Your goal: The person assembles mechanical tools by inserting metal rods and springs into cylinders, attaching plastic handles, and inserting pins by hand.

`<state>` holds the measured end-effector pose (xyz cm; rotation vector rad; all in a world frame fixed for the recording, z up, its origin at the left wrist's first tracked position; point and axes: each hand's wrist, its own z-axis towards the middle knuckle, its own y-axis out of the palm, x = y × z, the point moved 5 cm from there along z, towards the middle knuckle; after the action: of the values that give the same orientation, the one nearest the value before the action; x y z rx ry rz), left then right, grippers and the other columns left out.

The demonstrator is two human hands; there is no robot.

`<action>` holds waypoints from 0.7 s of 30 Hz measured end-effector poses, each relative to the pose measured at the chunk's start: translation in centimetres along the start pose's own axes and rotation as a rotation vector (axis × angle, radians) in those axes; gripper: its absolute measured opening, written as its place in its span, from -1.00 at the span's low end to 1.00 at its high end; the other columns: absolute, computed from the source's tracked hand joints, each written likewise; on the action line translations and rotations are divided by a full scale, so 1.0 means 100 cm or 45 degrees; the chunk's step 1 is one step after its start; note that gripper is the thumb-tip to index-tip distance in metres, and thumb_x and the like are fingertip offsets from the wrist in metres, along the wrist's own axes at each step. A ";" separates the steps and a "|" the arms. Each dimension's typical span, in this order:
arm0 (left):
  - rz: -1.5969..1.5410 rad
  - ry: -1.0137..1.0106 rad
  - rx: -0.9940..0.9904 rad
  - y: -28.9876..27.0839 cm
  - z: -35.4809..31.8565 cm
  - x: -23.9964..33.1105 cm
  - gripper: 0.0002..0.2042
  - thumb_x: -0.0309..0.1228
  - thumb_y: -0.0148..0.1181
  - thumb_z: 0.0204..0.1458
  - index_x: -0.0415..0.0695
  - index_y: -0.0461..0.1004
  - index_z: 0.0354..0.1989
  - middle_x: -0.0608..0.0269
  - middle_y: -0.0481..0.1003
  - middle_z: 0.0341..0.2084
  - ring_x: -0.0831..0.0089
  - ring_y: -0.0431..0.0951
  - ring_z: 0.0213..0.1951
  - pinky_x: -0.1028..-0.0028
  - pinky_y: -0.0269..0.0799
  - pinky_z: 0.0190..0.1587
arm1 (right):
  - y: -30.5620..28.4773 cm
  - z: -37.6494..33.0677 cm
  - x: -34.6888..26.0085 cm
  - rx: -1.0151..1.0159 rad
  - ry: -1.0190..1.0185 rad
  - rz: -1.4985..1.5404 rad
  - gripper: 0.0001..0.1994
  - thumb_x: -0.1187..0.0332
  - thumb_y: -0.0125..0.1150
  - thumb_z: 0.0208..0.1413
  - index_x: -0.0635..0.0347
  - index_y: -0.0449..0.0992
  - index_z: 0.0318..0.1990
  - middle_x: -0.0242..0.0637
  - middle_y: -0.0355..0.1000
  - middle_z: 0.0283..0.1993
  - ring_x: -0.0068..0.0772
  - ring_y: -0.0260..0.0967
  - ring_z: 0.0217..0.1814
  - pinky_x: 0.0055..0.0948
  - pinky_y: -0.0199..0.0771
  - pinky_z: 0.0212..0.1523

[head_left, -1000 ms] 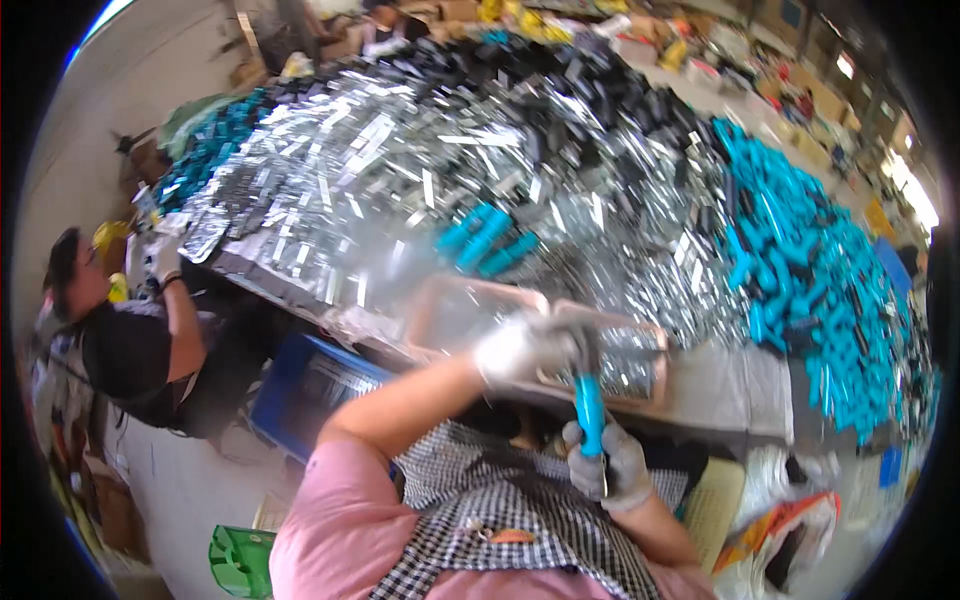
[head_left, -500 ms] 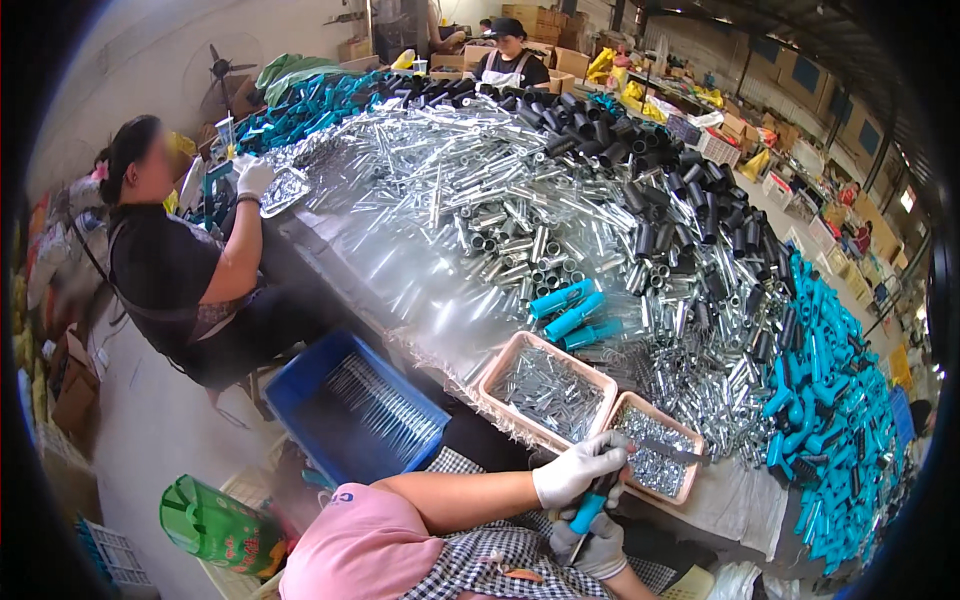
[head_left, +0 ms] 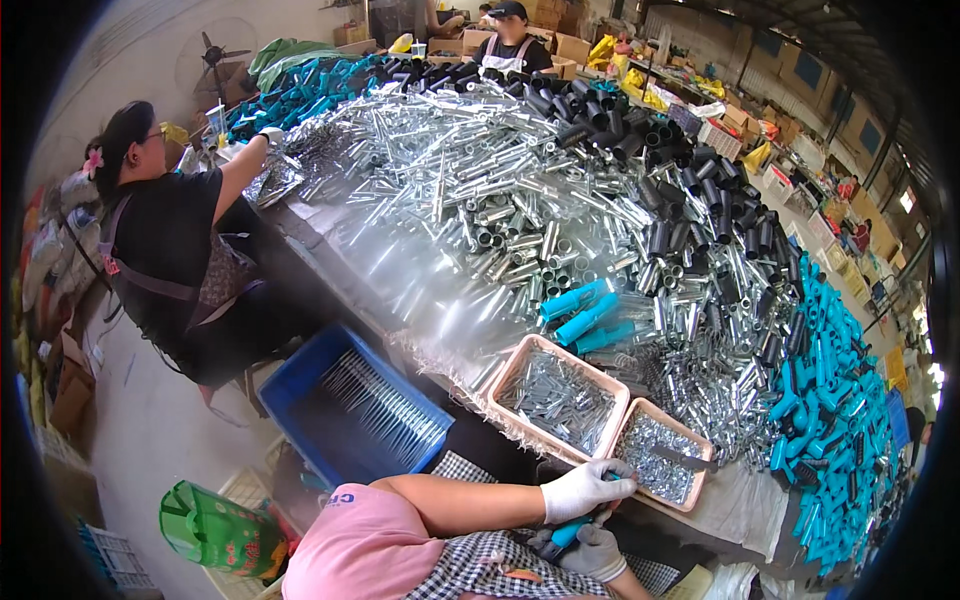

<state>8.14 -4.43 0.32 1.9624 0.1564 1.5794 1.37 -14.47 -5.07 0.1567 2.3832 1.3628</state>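
Note:
My left hand [head_left: 588, 490], in a white glove, is closed just in front of the small-parts tray. Its fingertips pinch something small and dark that I cannot make out. Below it, my right hand [head_left: 594, 554], in a greyish glove, is wrapped round a teal plastic handle [head_left: 568, 532] held low over my lap. The handle is partly hidden by both gloves. Nearest to my left hand is a pink tray [head_left: 640, 486] of small shiny metal parts, with a flat dark metal strip [head_left: 682, 457] lying across it. Beside that tray stands a larger pink tray [head_left: 522, 424] of thin metal pieces.
Metal tubes [head_left: 480, 215] heap the table, with black sleeves [head_left: 690, 190] behind and teal handles [head_left: 835, 400] at right. Several teal pieces [head_left: 585, 318] lie beyond the trays. A blue crate [head_left: 290, 425] holds metal rods. One co-worker [head_left: 175, 235] sits at left, another [head_left: 512, 50] at the far side.
The teal handle has tipped lower and more of it is covered by my gloves. My left hand has shifted slightly right. The co-worker at left now reaches forward to the table.

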 end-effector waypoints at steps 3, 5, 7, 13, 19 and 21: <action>-0.182 -0.160 0.016 0.002 -0.004 -0.006 -0.62 -0.16 0.19 0.22 -0.19 0.38 0.04 0.32 0.39 -0.50 0.57 0.36 -0.62 0.54 0.35 -0.57 | -0.028 -0.008 0.005 0.044 0.066 -0.048 -0.25 0.15 0.37 0.01 0.30 0.21 0.31 0.03 0.29 0.23 0.06 0.24 0.29 0.10 -0.10 0.48; -0.159 -0.157 -0.046 0.004 -0.006 -0.001 -0.59 -0.21 0.15 0.24 -0.23 0.32 0.12 0.31 0.41 -0.49 0.58 0.41 -0.56 0.54 0.38 -0.49 | 0.002 -0.018 -0.014 0.133 -0.182 -0.851 -0.51 0.33 0.21 0.14 0.25 0.32 0.22 -0.10 0.42 0.10 -0.15 0.34 0.20 -0.20 0.21 0.32; -0.109 -0.198 -0.115 0.008 -0.012 0.008 -0.57 -0.25 0.13 0.26 -0.26 0.27 0.17 0.28 0.44 -0.48 0.58 0.46 -0.49 0.54 0.42 -0.43 | 0.011 -0.032 -0.031 0.252 -0.260 -1.301 -0.74 0.51 0.19 0.11 0.19 0.41 -0.03 -0.27 0.47 -0.12 -0.39 0.39 0.02 -0.37 0.42 0.03; -0.313 -0.451 -0.154 0.008 -0.032 -0.010 -0.68 -0.31 0.16 0.22 -0.22 0.33 0.05 0.22 0.40 -0.45 0.46 0.44 -0.48 0.41 0.47 -0.38 | 0.040 -0.086 -0.121 0.303 -0.445 -1.682 -0.76 0.44 0.20 0.15 0.31 0.49 -0.05 -0.36 0.49 -0.19 -0.56 0.40 -0.17 -0.48 0.47 -0.09; -0.479 -0.549 -0.305 0.027 -0.053 -0.049 -0.72 -0.34 0.23 0.18 -0.14 0.34 -0.03 0.21 0.42 -0.50 0.42 0.44 -0.51 0.40 0.43 -0.41 | 0.009 -0.148 -0.246 1.075 -1.317 -1.850 -0.79 0.36 0.21 0.11 0.33 0.53 -0.19 -0.25 0.53 -0.34 -0.46 0.46 -0.29 -0.44 0.45 -0.24; -0.374 -0.490 -0.307 0.027 -0.053 -0.046 -0.72 -0.34 0.24 0.16 -0.14 0.34 -0.05 0.22 0.42 -0.52 0.41 0.44 -0.53 0.39 0.42 -0.44 | -0.020 -0.150 -0.279 1.195 -1.471 -1.819 -0.81 0.35 0.22 0.09 0.30 0.56 -0.22 -0.13 0.56 -0.30 -0.30 0.52 -0.29 -0.38 0.48 -0.23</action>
<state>1.27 -6.66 -1.68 1.9094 0.0867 0.9679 21.36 -35.50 7.68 -0.3609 1.2250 -0.4866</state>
